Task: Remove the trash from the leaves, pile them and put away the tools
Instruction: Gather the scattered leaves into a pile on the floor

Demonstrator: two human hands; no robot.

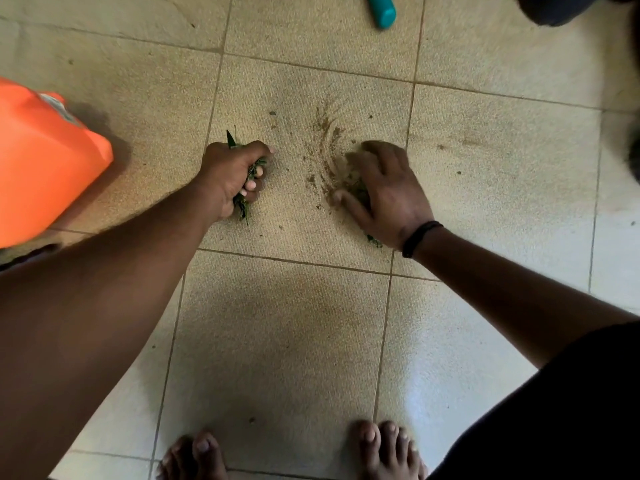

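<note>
**Green Leaves Gathered by Hand: Collection Nearly Complete**

Green leaf matter is confined to two small clumps on the tiled floor; only fine brown dust streaks are left between and beyond them. Gathering is therefore judged to be far advanced. A single pile has not yet been formed, and no separated trash can be identified.

Nearest the camera, bare feet are seen at the bottom edge. Both arms are extended forward and down.

The left hand is clenched into a fist around a bunch of leaves, with blades protruding above and below the fist.

The right hand is laid palm-down, fingers spread wide, over a second clump. The fingers are blurred, so a sweeping action is inferred. A black band is worn at the wrist.

An orange container is placed at the left. Farthest away, a teal handle lies on the floor; putting away is judged outstanding.
</note>
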